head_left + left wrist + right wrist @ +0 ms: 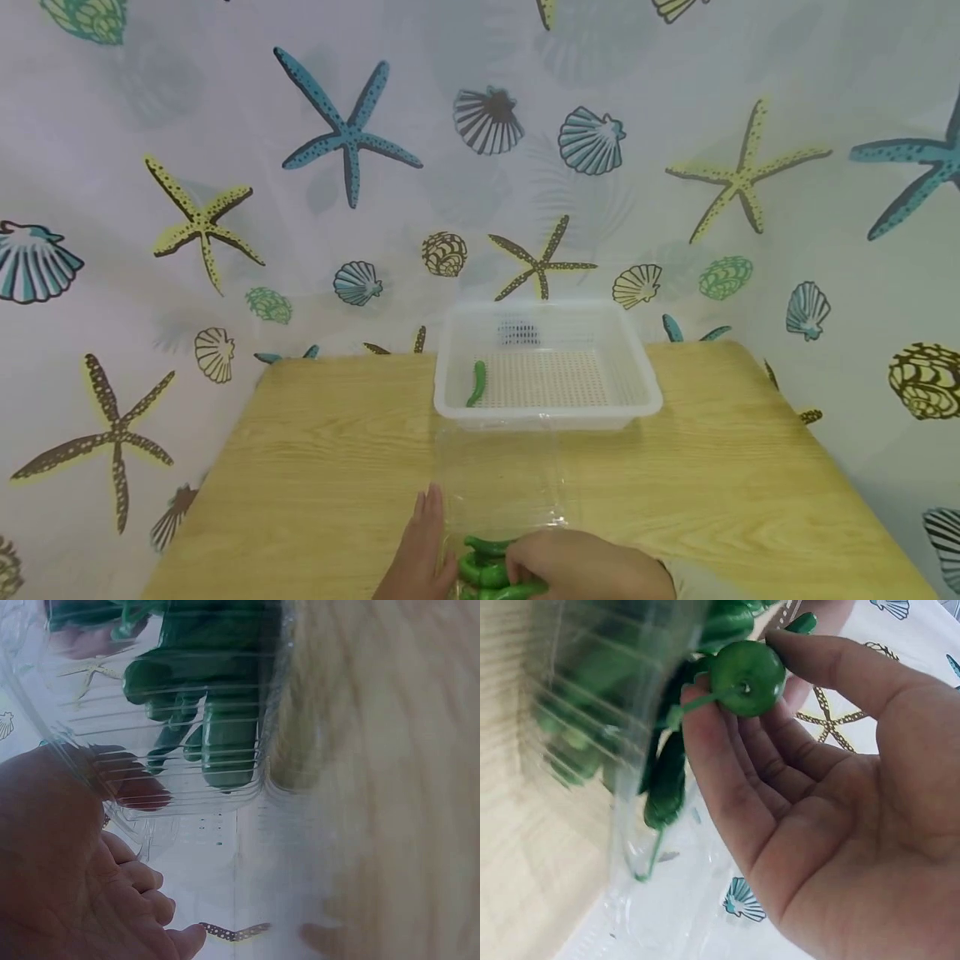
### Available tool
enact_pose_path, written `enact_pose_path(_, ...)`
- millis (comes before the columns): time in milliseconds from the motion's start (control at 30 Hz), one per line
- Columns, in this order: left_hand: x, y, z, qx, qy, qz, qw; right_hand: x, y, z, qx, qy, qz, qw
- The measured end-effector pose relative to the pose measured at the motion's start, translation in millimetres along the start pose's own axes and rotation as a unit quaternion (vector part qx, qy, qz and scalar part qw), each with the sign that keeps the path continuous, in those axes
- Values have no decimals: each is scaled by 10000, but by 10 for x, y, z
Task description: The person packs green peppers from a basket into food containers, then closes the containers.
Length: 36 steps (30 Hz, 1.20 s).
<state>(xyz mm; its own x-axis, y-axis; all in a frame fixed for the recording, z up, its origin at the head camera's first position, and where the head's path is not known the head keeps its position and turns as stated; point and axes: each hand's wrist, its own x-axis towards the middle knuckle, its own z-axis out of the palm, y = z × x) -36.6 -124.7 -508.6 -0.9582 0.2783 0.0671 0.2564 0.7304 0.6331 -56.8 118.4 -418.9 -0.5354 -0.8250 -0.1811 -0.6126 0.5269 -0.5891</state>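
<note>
A clear plastic box (247, 799) with green peppers (480, 571) inside sits at the table's near edge, its clear lid (502, 475) folded back away from me. My right hand (585, 567) is over the box and pinches a green pepper (748, 679) between thumb and fingertips, its stem end facing the right wrist camera. More peppers lie right beside those fingers. Against the left side of the box rests my left hand (420, 546), fingers straight and the thumb at the rim. In the left wrist view, the peppers show through the ribbed wall.
Behind the lid stands a white plastic basket (547, 412) with one green pepper (477, 383) in its left part. The wooden table (322, 467) extends to both sides. A white curtain (450, 200) printed with starfish and shells hangs around the back and sides.
</note>
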Motion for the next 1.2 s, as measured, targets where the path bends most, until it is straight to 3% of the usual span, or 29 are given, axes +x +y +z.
enact_pose_path(233,49,46,-51,78,153,-153,9997,52,28,63,65,65,253,9996)
enact_pose_path(533,19,51,-51,86,128,-271,9995,114,53,170,-344,297,326,9984)
enact_pose_path(833,-2,25,-11,-104,-219,-449,9987,106,43,209,-643,440,-44,9969)
enact_pose_path(1200,-12,5,31,80,61,-187,9998,115,54,-26,-377,791,-366,9955)
